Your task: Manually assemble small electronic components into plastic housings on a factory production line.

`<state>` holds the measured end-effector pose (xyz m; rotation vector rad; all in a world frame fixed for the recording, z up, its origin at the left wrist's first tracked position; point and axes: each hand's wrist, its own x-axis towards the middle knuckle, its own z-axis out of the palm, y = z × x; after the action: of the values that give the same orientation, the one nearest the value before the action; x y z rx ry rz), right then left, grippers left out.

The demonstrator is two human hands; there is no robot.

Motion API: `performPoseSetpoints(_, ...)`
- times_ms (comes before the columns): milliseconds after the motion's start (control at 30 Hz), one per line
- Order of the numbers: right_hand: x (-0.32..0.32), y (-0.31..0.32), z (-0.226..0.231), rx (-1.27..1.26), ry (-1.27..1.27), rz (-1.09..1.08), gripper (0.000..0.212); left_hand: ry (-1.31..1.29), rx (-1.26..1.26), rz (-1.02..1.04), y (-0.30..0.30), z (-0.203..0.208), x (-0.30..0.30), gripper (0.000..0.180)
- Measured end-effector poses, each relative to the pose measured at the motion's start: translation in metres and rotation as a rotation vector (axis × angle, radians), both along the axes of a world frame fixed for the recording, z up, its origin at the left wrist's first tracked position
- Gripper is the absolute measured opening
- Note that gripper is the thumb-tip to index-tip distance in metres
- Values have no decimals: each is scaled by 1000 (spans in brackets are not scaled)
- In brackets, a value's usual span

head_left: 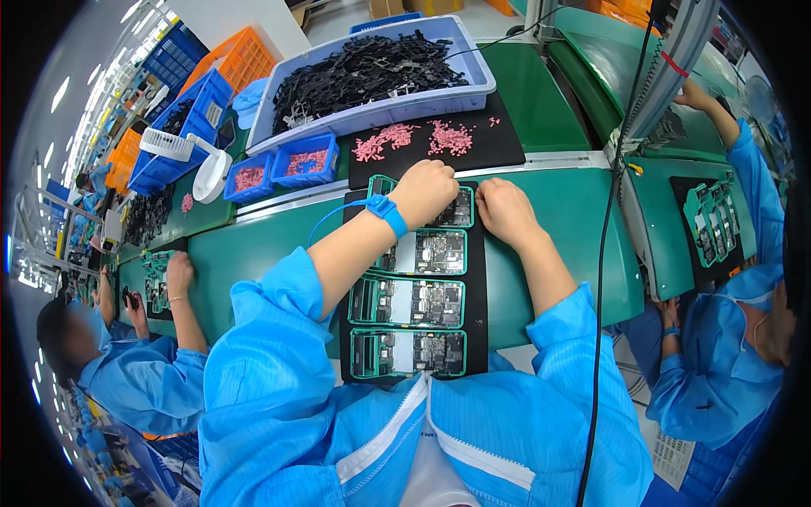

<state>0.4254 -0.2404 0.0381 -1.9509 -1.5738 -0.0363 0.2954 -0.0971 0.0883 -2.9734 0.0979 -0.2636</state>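
Observation:
Several green-framed trays with phone circuit boards stand in a column on a long black mat (pixel 477 338). Over the farthest tray (pixel 462 209) my left hand (pixel 427 191) is closed, fingers curled downward; what it pinches, if anything, is hidden. A blue wrist strap (pixel 387 216) with a cord circles that wrist. My right hand (pixel 507 213) is closed too, its fingertips by the right edge of the same tray, and I cannot make out anything in them. Nearer to me lie a second tray (pixel 441 253), a third tray (pixel 436 302) and the nearest tray (pixel 432 351).
Beyond my hands, small pink pieces (pixel 452 138) lie in piles on a black pad (pixel 498 144). A large tub (pixel 477 72) of black parts stands behind. Two blue bins (pixel 251 194) hold pink pieces. A black cable (pixel 601 279) hangs at right. Co-workers sit on both sides.

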Motion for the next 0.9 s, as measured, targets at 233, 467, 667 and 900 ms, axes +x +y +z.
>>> performPoseSetpoints(233, -28, 1, 26, 42, 107, 141, 5, -61, -97, -72, 13, -6, -26, 7)
performPoseSetpoints(467, -74, 7, 20, -6, -37, 352, 7, -120, -447, 82, 29, -21, -44, 15)
performPoseSetpoints(667, -91, 11, 24, -80, -166, 298, 8, -105, -481, 73, 36, -27, -53, 10)
performPoseSetpoints(900, -104, 11, 26, -47, -338, 257, 8, -121, -407, 48, 42, -31, -55, 11)
